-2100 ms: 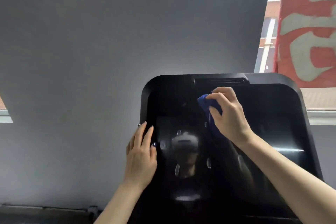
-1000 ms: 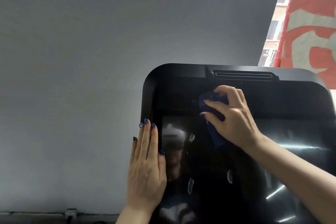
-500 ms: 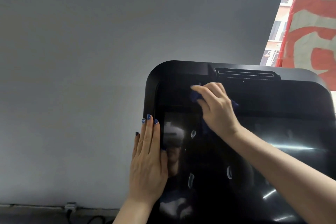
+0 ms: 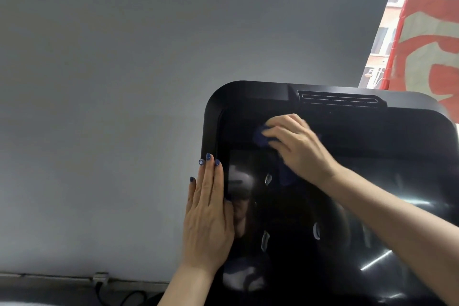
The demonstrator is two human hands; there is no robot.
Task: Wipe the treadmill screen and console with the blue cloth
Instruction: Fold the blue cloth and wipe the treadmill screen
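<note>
Head view: nearest, at seven o'clock, the left hand lies flat, fingers straight, on the glossy black screen edge. Beyond, the right hand clutches the crumpled blue cloth against the rounded console. Matte grey wall behind.

My blue cloth is lying bunched against the upper left part of the treadmill screen, mostly hidden, with one crumpled dark-blue end poking out toward the left and another fold hanging lower down over the glass. The screen is standing tilted in front of me, glossy black and throwing back pale reflections. The console is framing it in matte black with rounded corners and a slotted vent along its top edge.
</note>
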